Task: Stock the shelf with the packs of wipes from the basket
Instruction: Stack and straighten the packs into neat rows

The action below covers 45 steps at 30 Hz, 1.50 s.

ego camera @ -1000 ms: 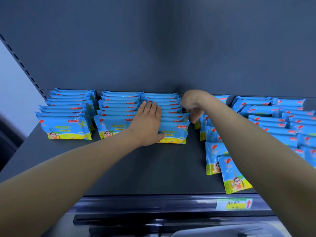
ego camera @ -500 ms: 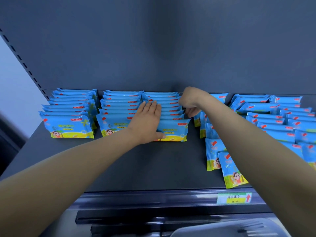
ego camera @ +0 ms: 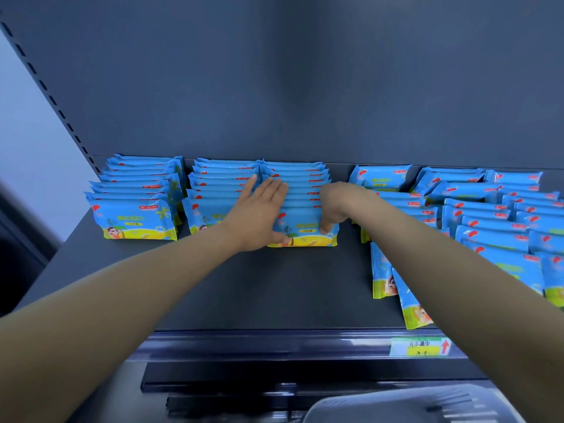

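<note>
Flat left hand [ego camera: 259,215] is pressing the row of packs [ego camera: 305,184] running front-to-back; curled right hand [ego camera: 334,206] is gripping its right side.

Yel-grn price tag [ego camera: 420,347] w/ red arrow [ego camera: 445,346]

left grip [ego camera: 259,215]: flat, fingers straight | right grip [ego camera: 335,206]: fingers curled, thumb down | both arms outstretched

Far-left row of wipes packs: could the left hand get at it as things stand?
Probably yes. The left hand lies flat on the middle rows, next to the far-left row; only a strip of bare shelf separates them.
</note>
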{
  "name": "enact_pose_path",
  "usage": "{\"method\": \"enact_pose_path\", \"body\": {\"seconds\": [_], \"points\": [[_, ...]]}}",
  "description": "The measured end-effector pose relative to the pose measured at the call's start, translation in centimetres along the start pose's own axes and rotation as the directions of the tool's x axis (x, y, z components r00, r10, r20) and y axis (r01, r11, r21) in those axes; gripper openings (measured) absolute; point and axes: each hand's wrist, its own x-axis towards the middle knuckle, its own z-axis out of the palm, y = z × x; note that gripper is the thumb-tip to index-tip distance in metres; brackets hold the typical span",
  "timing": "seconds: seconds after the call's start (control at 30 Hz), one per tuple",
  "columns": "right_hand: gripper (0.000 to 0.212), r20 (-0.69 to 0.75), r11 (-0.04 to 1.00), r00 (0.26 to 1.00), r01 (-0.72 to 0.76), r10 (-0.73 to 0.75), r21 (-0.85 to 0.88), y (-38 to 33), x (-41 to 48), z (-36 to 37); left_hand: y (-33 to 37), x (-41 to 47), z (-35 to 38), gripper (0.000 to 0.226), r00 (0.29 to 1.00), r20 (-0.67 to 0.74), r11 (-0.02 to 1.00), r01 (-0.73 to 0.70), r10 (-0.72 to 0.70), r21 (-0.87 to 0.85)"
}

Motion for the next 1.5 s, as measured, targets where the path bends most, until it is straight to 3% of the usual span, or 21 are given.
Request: {"method": "enact_pose_path", "body": {"seconds": [0.13, 0.37, 0.5, 0.67, 0.83, 0.93, 1.0, 1.07, 1.23, 1.37, 1.5], "points": [[0.067, -0.044, 0.999, 0.998, -0.035, 0.034, -0.026, 0.2, -0.7, -0.4, -3.1, -1.7, -0.8, 0.106, 0.995, -0.042, 0.995, 0.090, -0.091, -0.045], [0.102, -0.207, 0.994, 0.975, -0.091, 0.076, -0.065, -2.5, -0.4, 0.2, -5.7, -3.6, 0.4, 0.096, 0.990, 0.022, 0.977, 0.133, -0.138, 0.164], [0.089, -0.298, 0.990, 0.954, -0.070, 0.030, -0.123, -3.9, 0.5, 1.2, -6.3, -3.8, 1.1, 0.077, 0.996, -0.037, 0.976, 0.084, -0.078, 0.203], [0.087, -0.307, 0.995, 0.952, -0.046, 0.016, -0.090, -4.0, 0.7, 1.1, -6.6, -3.8, 1.2, 0.075, 0.995, -0.090, 0.979, 0.069, -0.053, 0.191], [0.089, -0.202, 0.999, 0.979, -0.026, 0.019, -0.037, -3.1, -0.5, -0.1, -3.8, -3.5, 0.4, 0.067, 0.982, -0.190, 0.999, 0.016, -0.007, 0.046], [0.060, -0.141, 0.999, 0.989, -0.041, 0.039, -0.010, -2.1, -1.3, -1.7, -1.2, -2.4, -0.2, 0.059, 0.968, -0.234, 0.994, -0.102, 0.091, -0.034], [0.029, -0.155, 0.998, 0.986, -0.061, 0.054, -0.036, -1.5, -1.6, -2.3, 0.2, -1.6, -0.2, 0.061, 0.969, -0.216, 0.989, -0.137, 0.123, -0.050], [0.015, -0.195, 0.997, 0.978, -0.081, 0.079, 0.000, -0.8, -1.8, -2.3, 0.9, -1.0, 0.0, 0.061, 0.972, -0.201, 0.990, -0.131, 0.120, -0.044], [0.020, -0.274, 0.987, 0.954, -0.082, 0.118, 0.138, 0.5, -2.1, -1.2, 1.8, -0.4, 0.0, 0.042, 0.976, -0.185, 0.992, -0.126, 0.120, -0.023], [0.007, -0.315, 0.985, 0.946, -0.017, 0.071, 0.171, 0.6, -1.6, -0.8, 1.3, -1.0, -0.5, 0.030, 0.992, -0.100, 0.975, -0.099, 0.081, -0.199], [0.030, -0.328, 0.973, 0.944, 0.047, 0.032, 0.228, -0.4, -1.2, -1.0, -2.4, -3.0, -1.1, 0.032, 0.997, -0.067, 0.967, 0.026, -0.044, -0.255]]}}
